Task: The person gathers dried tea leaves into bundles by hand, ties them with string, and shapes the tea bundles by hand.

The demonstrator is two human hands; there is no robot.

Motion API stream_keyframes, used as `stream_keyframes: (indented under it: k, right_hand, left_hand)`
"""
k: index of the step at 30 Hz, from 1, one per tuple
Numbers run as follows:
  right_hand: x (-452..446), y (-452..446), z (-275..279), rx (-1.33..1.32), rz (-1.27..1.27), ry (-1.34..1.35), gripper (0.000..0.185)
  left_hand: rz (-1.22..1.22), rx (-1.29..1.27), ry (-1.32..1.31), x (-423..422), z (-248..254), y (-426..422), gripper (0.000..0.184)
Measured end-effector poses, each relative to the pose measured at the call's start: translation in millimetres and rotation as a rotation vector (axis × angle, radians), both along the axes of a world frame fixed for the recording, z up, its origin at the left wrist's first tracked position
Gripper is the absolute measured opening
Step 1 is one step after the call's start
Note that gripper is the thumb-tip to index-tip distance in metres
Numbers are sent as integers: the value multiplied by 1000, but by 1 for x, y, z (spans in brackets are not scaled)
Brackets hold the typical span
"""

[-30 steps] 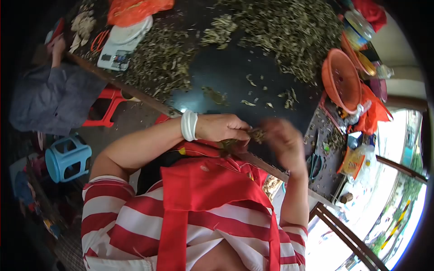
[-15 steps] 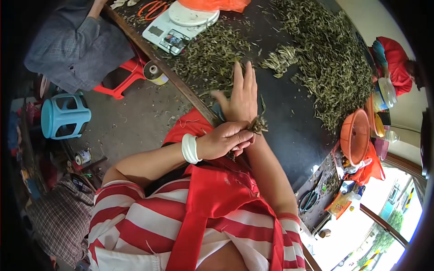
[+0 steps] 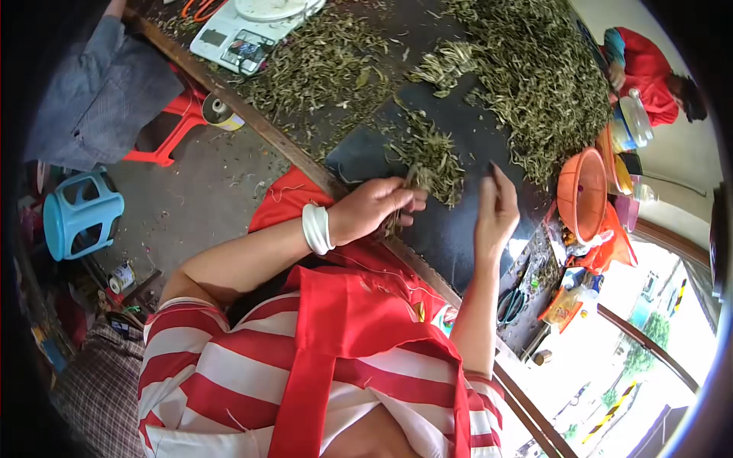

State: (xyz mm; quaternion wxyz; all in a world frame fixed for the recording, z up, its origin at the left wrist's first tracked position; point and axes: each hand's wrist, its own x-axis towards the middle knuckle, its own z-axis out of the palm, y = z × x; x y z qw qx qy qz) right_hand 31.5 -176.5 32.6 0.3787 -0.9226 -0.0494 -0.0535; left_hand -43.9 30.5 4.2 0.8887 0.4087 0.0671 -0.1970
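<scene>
My left hand (image 3: 372,211), with a white band at its wrist, is closed around one end of a bunch of dried greenish leaves (image 3: 437,156). The leafy end fans out over the dark tabletop (image 3: 435,244), and a few stems poke out below my fingers. To the right of the bunch, my right hand (image 3: 496,214) is raised with its fingers stretched out, holding nothing. Its fingertips are slightly blurred and one looks dark. A small tied-looking bundle of leaves (image 3: 444,67) lies beyond, beside the large leaf pile (image 3: 553,76).
A white scale (image 3: 248,34) stands at the table's far left, by looser leaves (image 3: 324,72). On the right are an orange basket (image 3: 582,195) and dark-handled scissors (image 3: 511,305). A person in red (image 3: 645,72) is at the far right; another person's grey clothing (image 3: 107,107) is at left.
My hands have moved apart: the right one has swung right, off the left forearm area. The leaf bunch in my left hand now shows spread over the table. The view has shifted.
</scene>
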Motion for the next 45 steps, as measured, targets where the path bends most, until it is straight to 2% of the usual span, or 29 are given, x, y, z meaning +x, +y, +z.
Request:
stream_keyframes:
  k: [1,3,4,6,7,11,16,22,26,29,31,32,36,37,41,42,45]
  right_hand:
    - [-3,-6,1,79,-181,101,23]
    - [9,-5,-1,-151,-137,141,28]
    - [14,5,1,-137,-146,136,28]
    - [12,38,3,-161,49,141,22]
    - [10,44,0,-137,46,136,22]
    - [-4,59,-24,-234,301,-348,15]
    - [-13,55,-19,-267,350,-435,17]
    - [-35,8,-13,-244,281,-244,13]
    - [-39,-12,3,669,-90,499,13]
    - [-51,18,9,845,-128,356,14]
    - [-51,38,13,1007,-149,212,15]
    - [-49,40,12,1008,-146,205,15]
    - [-49,44,-6,712,0,-237,18]
    - [-50,45,-4,711,-6,-240,18]
    - [-46,50,11,156,77,-416,10]
    - [-45,51,11,156,82,-418,10]
    - [-42,46,8,514,15,4,11]
  left_hand:
    - [49,18,25,2,-3,-5,24]
    - [55,61,-17,4,-6,-11,25]
    - [83,98,-58,6,-7,-13,26]
    - [140,182,-131,6,-7,-12,27]
    - [135,205,-138,6,-1,-7,27]
    - [287,178,-81,1,26,13,28]
    - [267,164,-141,44,1,-1,28]
    - [302,322,-174,67,-3,-8,28]
    - [290,242,-152,51,21,-31,27]
    - [214,211,-189,38,19,-57,29]
    - [196,512,-251,34,17,-64,31]
    - [197,511,-258,36,20,-67,31]
    - [329,-53,-131,28,29,-78,30]
    - [323,-53,-132,28,33,-79,30]
    - [408,-18,-86,26,47,-82,33]
    - [413,-20,-87,25,48,-80,33]
    - [208,353,-111,21,49,-75,37]
